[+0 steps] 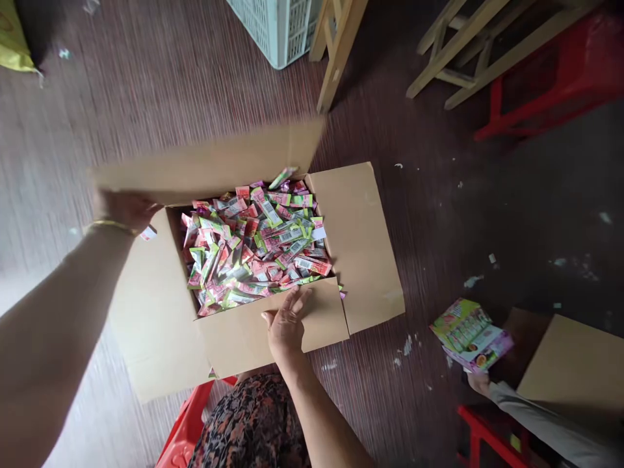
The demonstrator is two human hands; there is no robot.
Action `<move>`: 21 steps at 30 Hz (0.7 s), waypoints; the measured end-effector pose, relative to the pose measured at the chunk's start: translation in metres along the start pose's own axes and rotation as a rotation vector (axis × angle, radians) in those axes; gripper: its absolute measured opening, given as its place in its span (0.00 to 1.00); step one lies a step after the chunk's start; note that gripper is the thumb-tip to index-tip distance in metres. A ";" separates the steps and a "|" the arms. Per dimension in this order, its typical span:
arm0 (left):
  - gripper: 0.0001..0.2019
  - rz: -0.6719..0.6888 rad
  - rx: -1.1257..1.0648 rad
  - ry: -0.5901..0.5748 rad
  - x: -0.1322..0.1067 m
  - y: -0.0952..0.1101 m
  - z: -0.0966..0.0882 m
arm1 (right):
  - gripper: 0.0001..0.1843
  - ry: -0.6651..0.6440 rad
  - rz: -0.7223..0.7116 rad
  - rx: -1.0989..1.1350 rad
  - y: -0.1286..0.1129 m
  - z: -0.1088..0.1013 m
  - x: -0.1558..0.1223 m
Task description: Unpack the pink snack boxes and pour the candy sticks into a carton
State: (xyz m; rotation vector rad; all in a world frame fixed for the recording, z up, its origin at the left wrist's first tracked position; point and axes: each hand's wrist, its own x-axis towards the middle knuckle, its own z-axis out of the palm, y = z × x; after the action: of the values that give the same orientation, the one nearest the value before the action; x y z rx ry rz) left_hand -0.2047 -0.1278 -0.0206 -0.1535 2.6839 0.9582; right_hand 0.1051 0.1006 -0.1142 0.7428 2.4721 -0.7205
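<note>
A large open cardboard box (358, 247) stands on the floor before me, heaped with small pink, green and red printed packets (258, 244). My left hand (121, 211), smeared by motion, grips the left end of the far flap (209, 159), which is raised and blurred. Just below its fingers is a small whitish packet (148, 233). On the near flap (238, 341) rests my right hand (287, 325), fingers apart, their tips at the flap's inner edge beside the packets.
At the lower right, another person's hand (480, 382) holds a colourful printed carton (470, 335) by a second cardboard box (575, 364). A pale plastic crate (280, 32), wooden stool legs (336, 58) and a red stool (570, 78) stand beyond. Scraps litter the floor.
</note>
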 end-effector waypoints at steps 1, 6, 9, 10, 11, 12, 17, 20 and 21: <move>0.53 -0.011 -0.091 -0.105 -0.014 -0.004 -0.010 | 0.51 -0.006 0.001 0.006 -0.001 -0.001 0.000; 0.43 0.056 0.223 -0.415 -0.099 -0.020 0.021 | 0.50 -0.030 0.004 0.054 -0.004 -0.010 -0.003; 0.29 -0.048 0.526 -0.341 -0.154 -0.012 0.092 | 0.53 -0.023 -0.001 0.059 -0.002 -0.012 -0.003; 0.28 -0.122 0.514 -0.261 -0.169 -0.007 0.115 | 0.54 -0.012 -0.013 0.058 0.000 -0.011 -0.002; 0.29 -0.192 0.469 -0.172 -0.182 -0.002 0.136 | 0.54 0.003 -0.029 0.057 0.001 -0.010 -0.002; 0.29 -0.249 0.413 -0.085 -0.192 0.003 0.153 | 0.55 0.016 -0.046 0.057 0.001 -0.008 -0.002; 0.29 -0.240 0.346 0.233 -0.204 0.008 0.196 | 0.52 0.013 -0.151 0.099 0.012 -0.007 -0.010; 0.29 -0.237 0.355 0.291 -0.198 -0.001 0.204 | 0.43 0.217 -0.203 0.091 0.055 -0.037 0.003; 0.29 -0.241 0.350 0.294 -0.196 -0.003 0.206 | 0.41 0.333 -0.168 0.066 0.078 -0.054 0.015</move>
State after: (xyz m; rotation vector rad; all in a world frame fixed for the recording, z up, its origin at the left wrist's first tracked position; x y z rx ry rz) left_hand 0.0304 0.0011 -0.1155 -0.5649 2.9561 0.4120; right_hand 0.1265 0.1942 -0.1090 0.7353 2.8521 -0.7964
